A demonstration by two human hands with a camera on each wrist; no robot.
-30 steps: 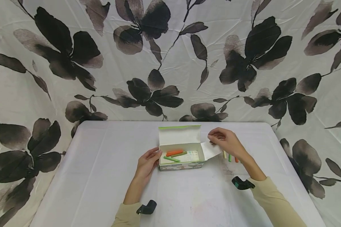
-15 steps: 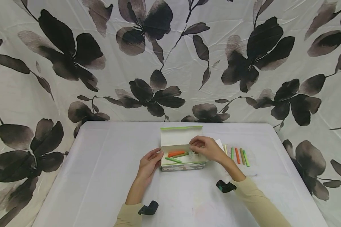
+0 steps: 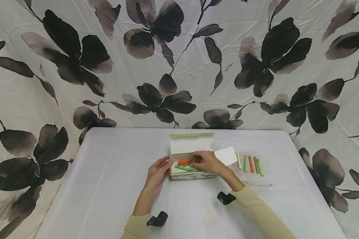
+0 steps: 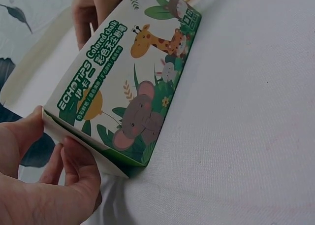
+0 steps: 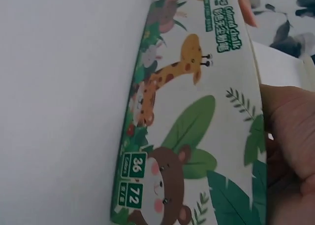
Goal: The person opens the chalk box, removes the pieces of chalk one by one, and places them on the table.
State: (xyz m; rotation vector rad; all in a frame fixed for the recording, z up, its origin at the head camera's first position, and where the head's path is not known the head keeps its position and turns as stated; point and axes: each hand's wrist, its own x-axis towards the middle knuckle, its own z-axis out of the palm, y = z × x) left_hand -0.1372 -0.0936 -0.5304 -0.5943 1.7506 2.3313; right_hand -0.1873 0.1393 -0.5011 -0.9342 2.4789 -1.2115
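An open box of colored chalk [image 3: 192, 176] stands mid-table, its lid raised at the back. My left hand [image 3: 157, 172] grips the box's left end; in the left wrist view the thumb lies on the top edge and the fingers on the end flap. My right hand [image 3: 207, 162] reaches down into the box with bent fingers, over the chalk. Beside those fingertips lie an orange chalk stick [image 3: 183, 162] and a green chalk stick [image 3: 183, 168]. Whether the right fingers pinch a stick is hidden, since the box wall blocks them in the right wrist view.
On the white table [image 3: 107, 186], right of the box, several chalk sticks lie in a row, among them a red-orange stick [image 3: 251, 164]. The box's white end flap [image 3: 225, 156] sticks out toward them. Chalk smudges mark the cloth. A floral curtain [image 3: 212, 66] hangs behind.
My right hand has moved left from the box's right flap to inside the box, over the olive chalk stick. The left hand keeps its grip on the box's left end.
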